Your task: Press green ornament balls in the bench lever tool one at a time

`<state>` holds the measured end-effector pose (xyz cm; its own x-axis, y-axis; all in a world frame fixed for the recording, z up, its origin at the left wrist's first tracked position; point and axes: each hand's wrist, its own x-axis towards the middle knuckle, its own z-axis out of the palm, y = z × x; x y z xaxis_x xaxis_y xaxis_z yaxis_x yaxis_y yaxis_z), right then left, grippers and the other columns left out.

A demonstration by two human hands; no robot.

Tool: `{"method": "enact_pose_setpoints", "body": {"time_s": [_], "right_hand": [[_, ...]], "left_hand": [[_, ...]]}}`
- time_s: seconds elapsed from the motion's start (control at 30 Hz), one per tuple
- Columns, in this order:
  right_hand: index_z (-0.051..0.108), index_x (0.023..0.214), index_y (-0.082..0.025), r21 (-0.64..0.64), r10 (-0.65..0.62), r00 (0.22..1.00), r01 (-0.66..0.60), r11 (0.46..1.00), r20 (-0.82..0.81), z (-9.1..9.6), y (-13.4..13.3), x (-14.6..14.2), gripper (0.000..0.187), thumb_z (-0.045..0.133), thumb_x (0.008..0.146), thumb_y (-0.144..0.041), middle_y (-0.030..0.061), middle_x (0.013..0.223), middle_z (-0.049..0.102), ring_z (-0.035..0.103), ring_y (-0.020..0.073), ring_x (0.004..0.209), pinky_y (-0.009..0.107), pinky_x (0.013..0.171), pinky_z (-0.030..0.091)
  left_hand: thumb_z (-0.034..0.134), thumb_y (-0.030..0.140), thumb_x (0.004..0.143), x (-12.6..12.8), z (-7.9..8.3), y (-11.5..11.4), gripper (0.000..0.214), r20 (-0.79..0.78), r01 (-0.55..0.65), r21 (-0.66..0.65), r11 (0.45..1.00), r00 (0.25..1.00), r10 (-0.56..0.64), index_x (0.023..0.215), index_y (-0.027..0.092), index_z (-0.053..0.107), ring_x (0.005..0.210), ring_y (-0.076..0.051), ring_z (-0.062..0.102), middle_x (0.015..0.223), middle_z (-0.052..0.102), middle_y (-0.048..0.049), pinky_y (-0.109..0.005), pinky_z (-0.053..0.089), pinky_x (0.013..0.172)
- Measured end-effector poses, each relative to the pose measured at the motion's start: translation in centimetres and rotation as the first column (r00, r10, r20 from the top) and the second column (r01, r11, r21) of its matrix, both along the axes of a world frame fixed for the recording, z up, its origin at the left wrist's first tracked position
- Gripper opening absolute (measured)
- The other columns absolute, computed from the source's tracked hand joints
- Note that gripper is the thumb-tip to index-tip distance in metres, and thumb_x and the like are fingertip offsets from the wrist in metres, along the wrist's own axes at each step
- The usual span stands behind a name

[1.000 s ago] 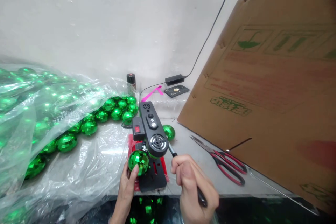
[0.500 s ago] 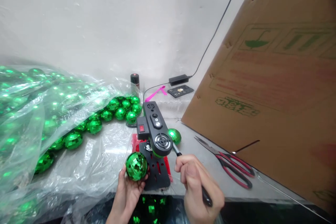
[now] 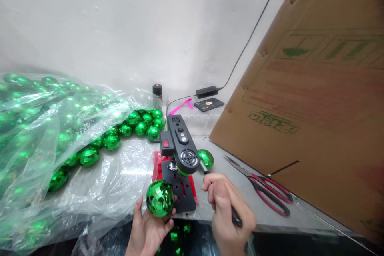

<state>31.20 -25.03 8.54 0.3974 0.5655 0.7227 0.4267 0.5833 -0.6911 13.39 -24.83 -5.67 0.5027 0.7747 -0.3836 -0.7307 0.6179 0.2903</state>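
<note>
A shiny green mirrored ball (image 3: 160, 198) rests in the fingers of my left hand (image 3: 150, 226), just in front of a small black machine (image 3: 183, 144). My right hand (image 3: 229, 212) is wrapped round the black handle (image 3: 236, 217) of a metal rod on the machine's right side. The machine has a red switch, round vents and a slotted black base plate (image 3: 184, 194) over red plastic. Something green shows under the machine's head, mostly hidden. Behind the rod lies another green ball (image 3: 206, 159).
Clear plastic sheeting (image 3: 120, 176) covers many green balls (image 3: 89, 156) at left. Red-and-black scissors (image 3: 264, 188) lie at right beside a large cardboard box (image 3: 306, 100). A black power adapter (image 3: 207, 92), a dark flat card (image 3: 209, 104), pink ribbon (image 3: 181, 106) and a black-capped can (image 3: 157, 93) stand behind.
My left hand has drawn the green ball slightly down, nearer the table's front edge. My right hand stays on the handle. The whole view has shifted a little.
</note>
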Motion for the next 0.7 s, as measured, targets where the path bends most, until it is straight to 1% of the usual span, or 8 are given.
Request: {"method": "enact_pose_setpoints", "body": {"time_s": [0.13,0.23,0.33,0.37,0.43,0.53,0.6,0.7], "right_hand": [[0.053,0.071,-0.022,-0.014,-0.001,1.0,0.001,1.0,0.004,0.0,-0.1,0.1,0.041,0.049,0.111,-0.015,0.0004,0.067,0.059,0.057,0.0125,0.058,0.026,0.05,0.038],[0.058,0.078,-0.022,-0.029,-0.004,0.999,0.006,1.0,0.054,-0.3,-0.2,0.4,0.035,0.051,0.112,-0.018,0.0016,0.074,0.067,0.066,0.014,0.065,0.025,0.058,0.052],[0.07,0.105,-0.022,0.007,-0.044,0.992,0.043,0.999,0.121,-1.4,-0.2,1.1,0.008,0.067,0.108,-0.029,0.0088,0.102,0.079,0.079,0.0217,0.094,0.03,0.073,0.064],[0.07,0.116,-0.022,0.01,-0.072,0.989,0.072,0.997,0.13,-1.9,-0.3,1.4,0.014,0.072,0.105,-0.031,0.0114,0.113,0.08,0.079,0.0221,0.098,0.029,0.073,0.065],[0.068,0.132,-0.021,-0.03,-0.124,0.983,0.129,0.991,0.132,-3.4,-0.8,2.0,0.033,0.076,0.103,-0.032,0.0148,0.127,0.078,0.078,0.0172,0.086,0.026,0.066,0.064],[0.071,0.13,-0.02,-0.183,-0.13,0.982,0.154,0.971,0.137,-6.5,-2.4,2.8,0.03,0.073,0.104,-0.034,0.0103,0.114,0.083,0.07,0.0117,0.063,0.023,0.062,0.064],[0.075,0.122,-0.02,-0.32,-0.065,0.99,0.102,0.942,0.123,-8.8,-3.9,3.0,0.025,0.069,0.106,-0.039,0.0061,0.098,0.085,0.074,0.0137,0.064,0.022,0.063,0.065],[0.078,0.123,-0.02,-0.514,0.062,0.997,-0.032,0.857,0.042,-11.9,-5.9,2.2,0.032,0.07,0.104,-0.044,0.0099,0.107,0.087,0.08,0.0166,0.071,0.021,0.063,0.066]], "left_hand": [[0.103,0.058,0.07,-0.1,0.8,-0.6,0.061,-0.021,0.002,0.022,1.0,1.0,-0.001,0.111,0.017,0.085,0.09,-0.025,0.082,0.115,0.087,-0.0145,-0.029,0.063,0.076],[0.103,0.051,0.074,0.2,1.1,-0.8,0.052,-0.086,-0.023,-0.024,0.999,0.996,0.021,0.107,0.016,0.083,0.081,-0.023,0.08,0.102,0.087,-0.0119,-0.029,0.063,0.072],[0.098,0.053,0.079,0.8,0.9,-0.9,0.051,-0.166,-0.043,-0.048,0.998,0.986,0.034,0.107,0.014,0.082,0.076,-0.023,0.079,0.099,0.086,-0.0135,-0.031,0.063,0.07],[0.097,0.055,0.079,1.0,0.8,-1.0,0.052,-0.192,-0.049,-0.045,0.998,0.981,0.039,0.107,0.014,0.082,0.075,-0.023,0.079,0.099,0.086,-0.0141,-0.031,0.063,0.069],[0.096,0.058,0.077,1.4,0.5,-1.2,0.055,-0.245,-0.066,-0.024,0.998,0.968,0.058,0.106,0.014,0.083,0.071,-0.021,0.077,0.099,0.086,-0.014,-0.031,0.061,0.067],[0.097,0.064,0.074,1.7,0.2,-1.5,0.058,-0.319,-0.087,0.023,0.996,0.944,0.09,0.103,0.016,0.083,0.065,-0.018,0.073,0.097,0.086,-0.0112,-0.03,0.058,0.064],[0.097,0.067,0.071,1.8,0.1,-1.7,0.06,-0.352,-0.076,0.05,0.996,0.932,0.088,0.1,0.016,0.083,0.062,-0.017,0.07,0.092,0.085,-0.0093,-0.03,0.056,0.062],[0.095,0.071,0.071,2.2,0.0,-2.2,0.06,-0.372,-0.014,0.079,0.997,0.927,0.043,0.093,0.016,0.082,0.065,-0.021,0.072,0.079,0.081,-0.0076,-0.031,0.057,0.063]]}}
